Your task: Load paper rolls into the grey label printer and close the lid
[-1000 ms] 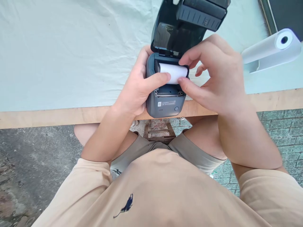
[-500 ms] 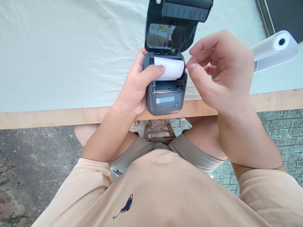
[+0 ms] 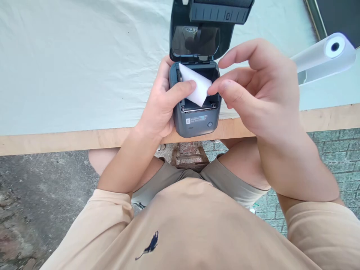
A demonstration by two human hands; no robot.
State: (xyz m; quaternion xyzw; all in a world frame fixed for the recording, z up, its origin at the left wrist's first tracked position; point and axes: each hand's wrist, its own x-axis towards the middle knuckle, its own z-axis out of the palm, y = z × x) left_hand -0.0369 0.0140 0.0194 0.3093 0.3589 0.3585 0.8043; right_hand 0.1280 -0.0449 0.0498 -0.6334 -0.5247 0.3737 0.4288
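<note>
A dark grey label printer (image 3: 197, 129) is held over the table's near edge, its lid (image 3: 174, 41) swung up. My left hand (image 3: 161, 99) is wrapped round its left side, thumb pressed on a white paper roll (image 3: 198, 84). That roll sits askew in the bay, its right end lower and nearer to me, with the bay's dark inside showing behind it. At the roll's right end is my right hand (image 3: 253, 86), thumb and a fingertip drawn together against it, while the forefinger is bent above, apart from it. The contact surface is partly hidden.
On the right of the pale-covered table (image 3: 84, 67) lies a large white roll (image 3: 312, 56) with a dark core hole. A dark flat panel (image 3: 341, 17) is at the top right corner. The wooden table edge (image 3: 56, 141) runs in front of my body.
The paper roll has turned from lying straight across the bay to a slant. My right hand has moved left, bringing its fingertips onto the roll's end. My left hand keeps its hold.
</note>
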